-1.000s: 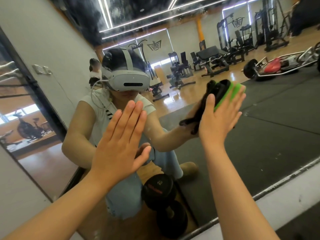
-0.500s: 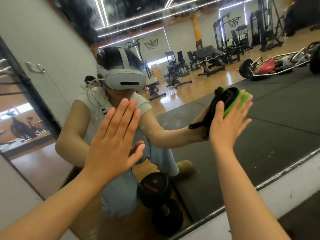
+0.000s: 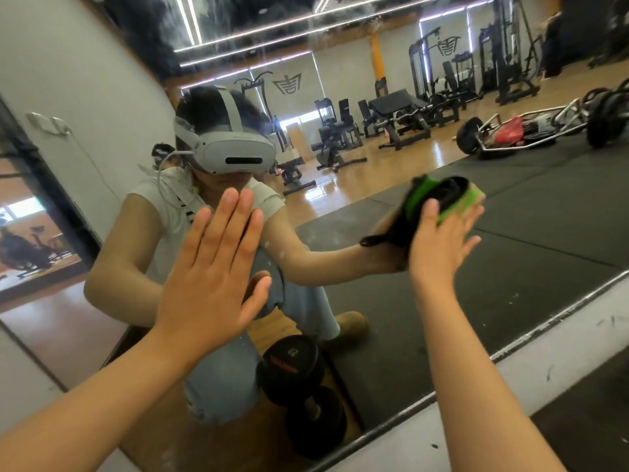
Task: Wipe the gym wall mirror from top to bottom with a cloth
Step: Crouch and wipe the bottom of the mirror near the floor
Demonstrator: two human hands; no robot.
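Against the lower half of the mirror [image 3: 510, 267] sits the cloth [image 3: 469, 199], green on one edge and dark elsewhere, pinned flat to the glass under my right hand [image 3: 439, 247]. My fingers there are straight and a little spread, thumb lifted along the side. I am not gripping the cloth. I press it with the whole palm so more of it meets the glass on each pass. A loose dark tail of it shows in the reflection, hanging free.

My left hand [image 3: 211, 277] lies flat on the glass further left, well apart from the cloth, fingers pressed together and thumb out. I judge it is there to brace me, since the reflection shows me crouched low and leaning in.

The mirror's bottom edge [image 3: 510, 352] is near, so I take this for the last stretch of the wipe. A dumbbell [image 3: 299, 386] shows in the reflection just below my left hand. It lies close by my feet, so I should watch for it when I shift.
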